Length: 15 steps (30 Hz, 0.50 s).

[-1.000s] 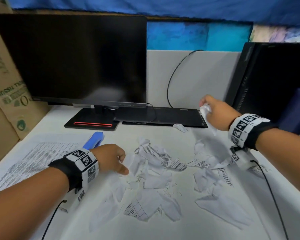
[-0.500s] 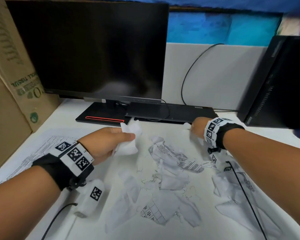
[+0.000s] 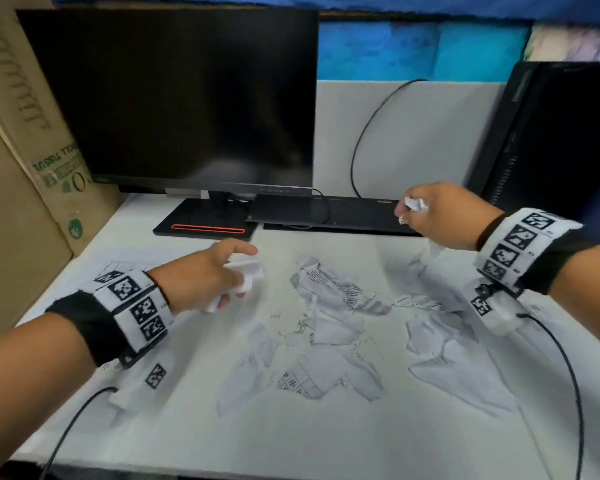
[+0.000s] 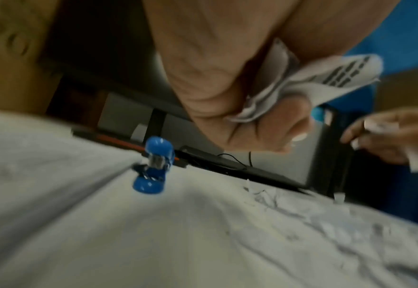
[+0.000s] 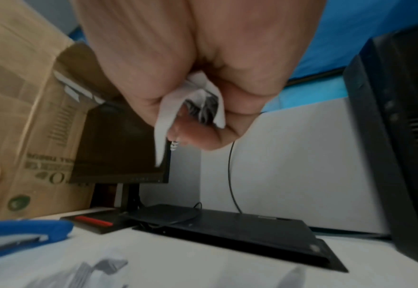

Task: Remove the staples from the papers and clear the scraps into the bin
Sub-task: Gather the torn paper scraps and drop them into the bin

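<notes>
— Holding anything, were they?

— Both were. The left hand [image 3: 201,275] had its fingers curled round a crumpled white printed paper scrap [image 3: 245,271], lifted just above the white table [image 3: 291,441] near the monitor's black stand [image 3: 201,228]. The right hand [image 3: 440,216] clenched its fingers on another small crumpled white wad [image 3: 414,204], raised over the flat black keyboard [image 3: 343,213] at the back.

— And the rest of the mess?

— Torn white paper pieces [image 3: 329,299] and thin loose metal staples [image 3: 291,327] lay scattered between the two wrists. The blue plastic staple remover [image 4: 153,165] sat just beside the stand.

— Any open room?

— Bare tabletop ran along the near edge. A brown cardboard box [image 3: 25,168] closed the left side, a black computer tower [image 3: 551,133] the right.
</notes>
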Available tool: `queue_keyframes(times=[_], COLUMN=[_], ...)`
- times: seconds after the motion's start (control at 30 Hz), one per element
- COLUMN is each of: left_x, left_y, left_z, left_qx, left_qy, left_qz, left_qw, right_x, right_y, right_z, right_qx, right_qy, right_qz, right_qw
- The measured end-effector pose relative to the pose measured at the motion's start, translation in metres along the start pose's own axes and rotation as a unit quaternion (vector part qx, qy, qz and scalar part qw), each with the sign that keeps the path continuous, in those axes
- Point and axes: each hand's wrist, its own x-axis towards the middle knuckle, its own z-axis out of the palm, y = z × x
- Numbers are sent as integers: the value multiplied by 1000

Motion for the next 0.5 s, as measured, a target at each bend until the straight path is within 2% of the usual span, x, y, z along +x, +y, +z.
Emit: queue_keyframes(times=[0.03,0.1,0.2,0.27,0.37,0.5], left_x=[-6,-20,-40,-51,-60,-59], left_y=[-2,-5,-11,-17,-25,-28], left_z=[1,4,16,25,33,40], left_qx=[80,239,435,474,469,470], left_qy=[-9,-33,-47,-49,-61,-34], left_qz=[12,37,39,26,0,-1], left_qw=[997,970,898,879,881,882], right_x=[-12,-36,-76,-103,-138,-163], right_y=[4,16,33,40,45,49], right_z=[-10,-26,-35,-30,-12,15], right_qx=[18,64,58,-22,-137,-210], right_qy=[-8,-28,-43,-59,-138,-214], right_qz=[12,47,72,56,9,33], right_qw=[1000,996,995,996,981,953])
